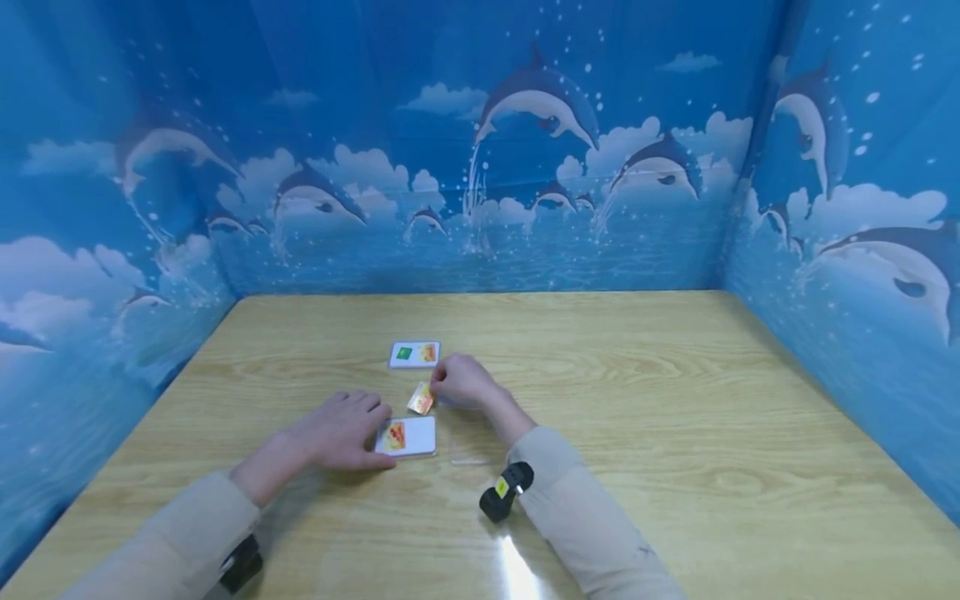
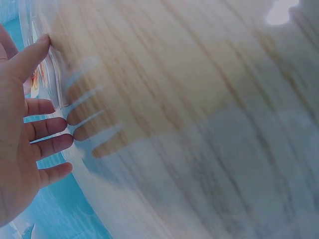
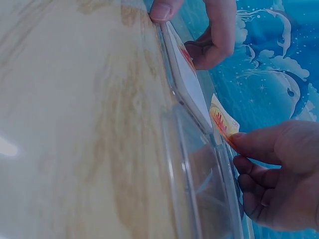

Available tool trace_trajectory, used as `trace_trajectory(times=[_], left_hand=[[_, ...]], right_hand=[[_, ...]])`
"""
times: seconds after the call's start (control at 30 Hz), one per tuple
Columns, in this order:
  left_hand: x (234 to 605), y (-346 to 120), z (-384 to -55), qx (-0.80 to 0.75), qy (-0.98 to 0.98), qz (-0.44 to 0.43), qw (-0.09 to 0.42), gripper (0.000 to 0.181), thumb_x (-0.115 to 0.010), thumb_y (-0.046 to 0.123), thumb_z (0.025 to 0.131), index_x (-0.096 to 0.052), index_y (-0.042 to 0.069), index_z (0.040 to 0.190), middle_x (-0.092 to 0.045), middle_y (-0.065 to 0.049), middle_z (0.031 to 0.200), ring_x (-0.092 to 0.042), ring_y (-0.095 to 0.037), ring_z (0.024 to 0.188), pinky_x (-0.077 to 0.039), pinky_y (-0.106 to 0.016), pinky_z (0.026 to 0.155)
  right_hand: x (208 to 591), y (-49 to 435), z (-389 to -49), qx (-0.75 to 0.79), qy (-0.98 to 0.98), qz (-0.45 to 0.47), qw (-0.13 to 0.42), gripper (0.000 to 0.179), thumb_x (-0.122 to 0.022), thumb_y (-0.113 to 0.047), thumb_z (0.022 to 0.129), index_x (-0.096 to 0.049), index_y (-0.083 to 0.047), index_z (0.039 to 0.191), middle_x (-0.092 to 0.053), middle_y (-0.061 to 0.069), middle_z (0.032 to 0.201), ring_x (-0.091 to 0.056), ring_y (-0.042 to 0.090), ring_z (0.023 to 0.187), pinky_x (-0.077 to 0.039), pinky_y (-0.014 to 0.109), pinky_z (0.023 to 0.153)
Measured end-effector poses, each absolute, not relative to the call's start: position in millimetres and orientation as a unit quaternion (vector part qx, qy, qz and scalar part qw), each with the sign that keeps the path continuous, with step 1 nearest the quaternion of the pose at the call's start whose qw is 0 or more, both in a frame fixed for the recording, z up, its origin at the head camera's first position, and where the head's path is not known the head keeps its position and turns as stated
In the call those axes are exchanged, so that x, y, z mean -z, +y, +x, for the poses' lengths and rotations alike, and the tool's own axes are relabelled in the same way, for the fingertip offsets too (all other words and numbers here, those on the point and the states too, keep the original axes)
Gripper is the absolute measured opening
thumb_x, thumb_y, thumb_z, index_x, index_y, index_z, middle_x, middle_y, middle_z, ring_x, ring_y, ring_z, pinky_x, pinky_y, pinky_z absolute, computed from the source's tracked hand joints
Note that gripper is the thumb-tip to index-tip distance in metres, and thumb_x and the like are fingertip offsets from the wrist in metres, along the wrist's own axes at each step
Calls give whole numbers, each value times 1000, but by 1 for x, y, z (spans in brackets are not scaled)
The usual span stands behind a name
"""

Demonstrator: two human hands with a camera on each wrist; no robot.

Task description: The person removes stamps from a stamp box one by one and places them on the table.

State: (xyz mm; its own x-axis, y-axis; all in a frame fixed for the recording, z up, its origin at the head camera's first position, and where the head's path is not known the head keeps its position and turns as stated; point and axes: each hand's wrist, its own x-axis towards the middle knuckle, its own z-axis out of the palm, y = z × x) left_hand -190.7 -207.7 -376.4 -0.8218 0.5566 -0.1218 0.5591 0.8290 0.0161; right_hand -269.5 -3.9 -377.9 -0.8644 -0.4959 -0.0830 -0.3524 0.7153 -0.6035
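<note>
While the right hand (image 1: 468, 383) has its thumb and forefinger brought together, it pinches 1 small printed slip (image 1: 422, 397) by an edge; the remaining fingers are curled in. Slip sits between the near case (image 1: 417, 436) and the far case (image 1: 416, 355), closer to the former, and appears tilted up off the table (image 1: 637, 392) in the right wrist view. Handling, judged by eye: very light, thin, flexible like paper or sticker stock; serrated margin would probably crease or tear if squeezed hard. Best hold: fingertips at 1 corner or margin, printed face left uncovered. Whether its back is tacky, cannot tell. Left hand (image 1: 341, 429) spans the left end of the near case, thumb at the near edge, forefinger toward the far edge, other fingers loosely spread. Near case looks stiff, flat and light, its smooth sides likely to slide; the long edges should give the surest grip. Just right of it lies a clear plastic piece (image 3: 204, 194), presumably rigid, slick and easily scratched; best taken by its rim. Farther out, the far case bears 1 green patch (image 1: 405, 353) and 1 orange-yellow picture (image 1: 427, 354).
</note>
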Motion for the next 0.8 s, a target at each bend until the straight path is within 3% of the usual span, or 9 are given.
trace_trajectory(times=[0.5, 0.8], left_hand=[[376, -207, -190, 12, 955, 289, 61, 59, -56, 67, 77, -56, 15, 105, -52, 0, 96, -50, -17, 91, -43, -43, 81], [376, -207, -189, 11, 956, 285, 65, 59, -56, 67, 77, -56, 16, 105, -52, 1, 95, -50, -17, 91, -43, -43, 82]], right_hand=[[379, -9, -269, 273, 932, -203, 128, 7, -64, -17, 86, -66, -14, 81, -59, -3, 74, -54, 12, 67, -44, 23, 59], [380, -9, -269, 263, 934, -212, 119, 6, -65, -18, 85, -70, -14, 86, -61, -4, 80, -54, 10, 72, -45, 24, 66]])
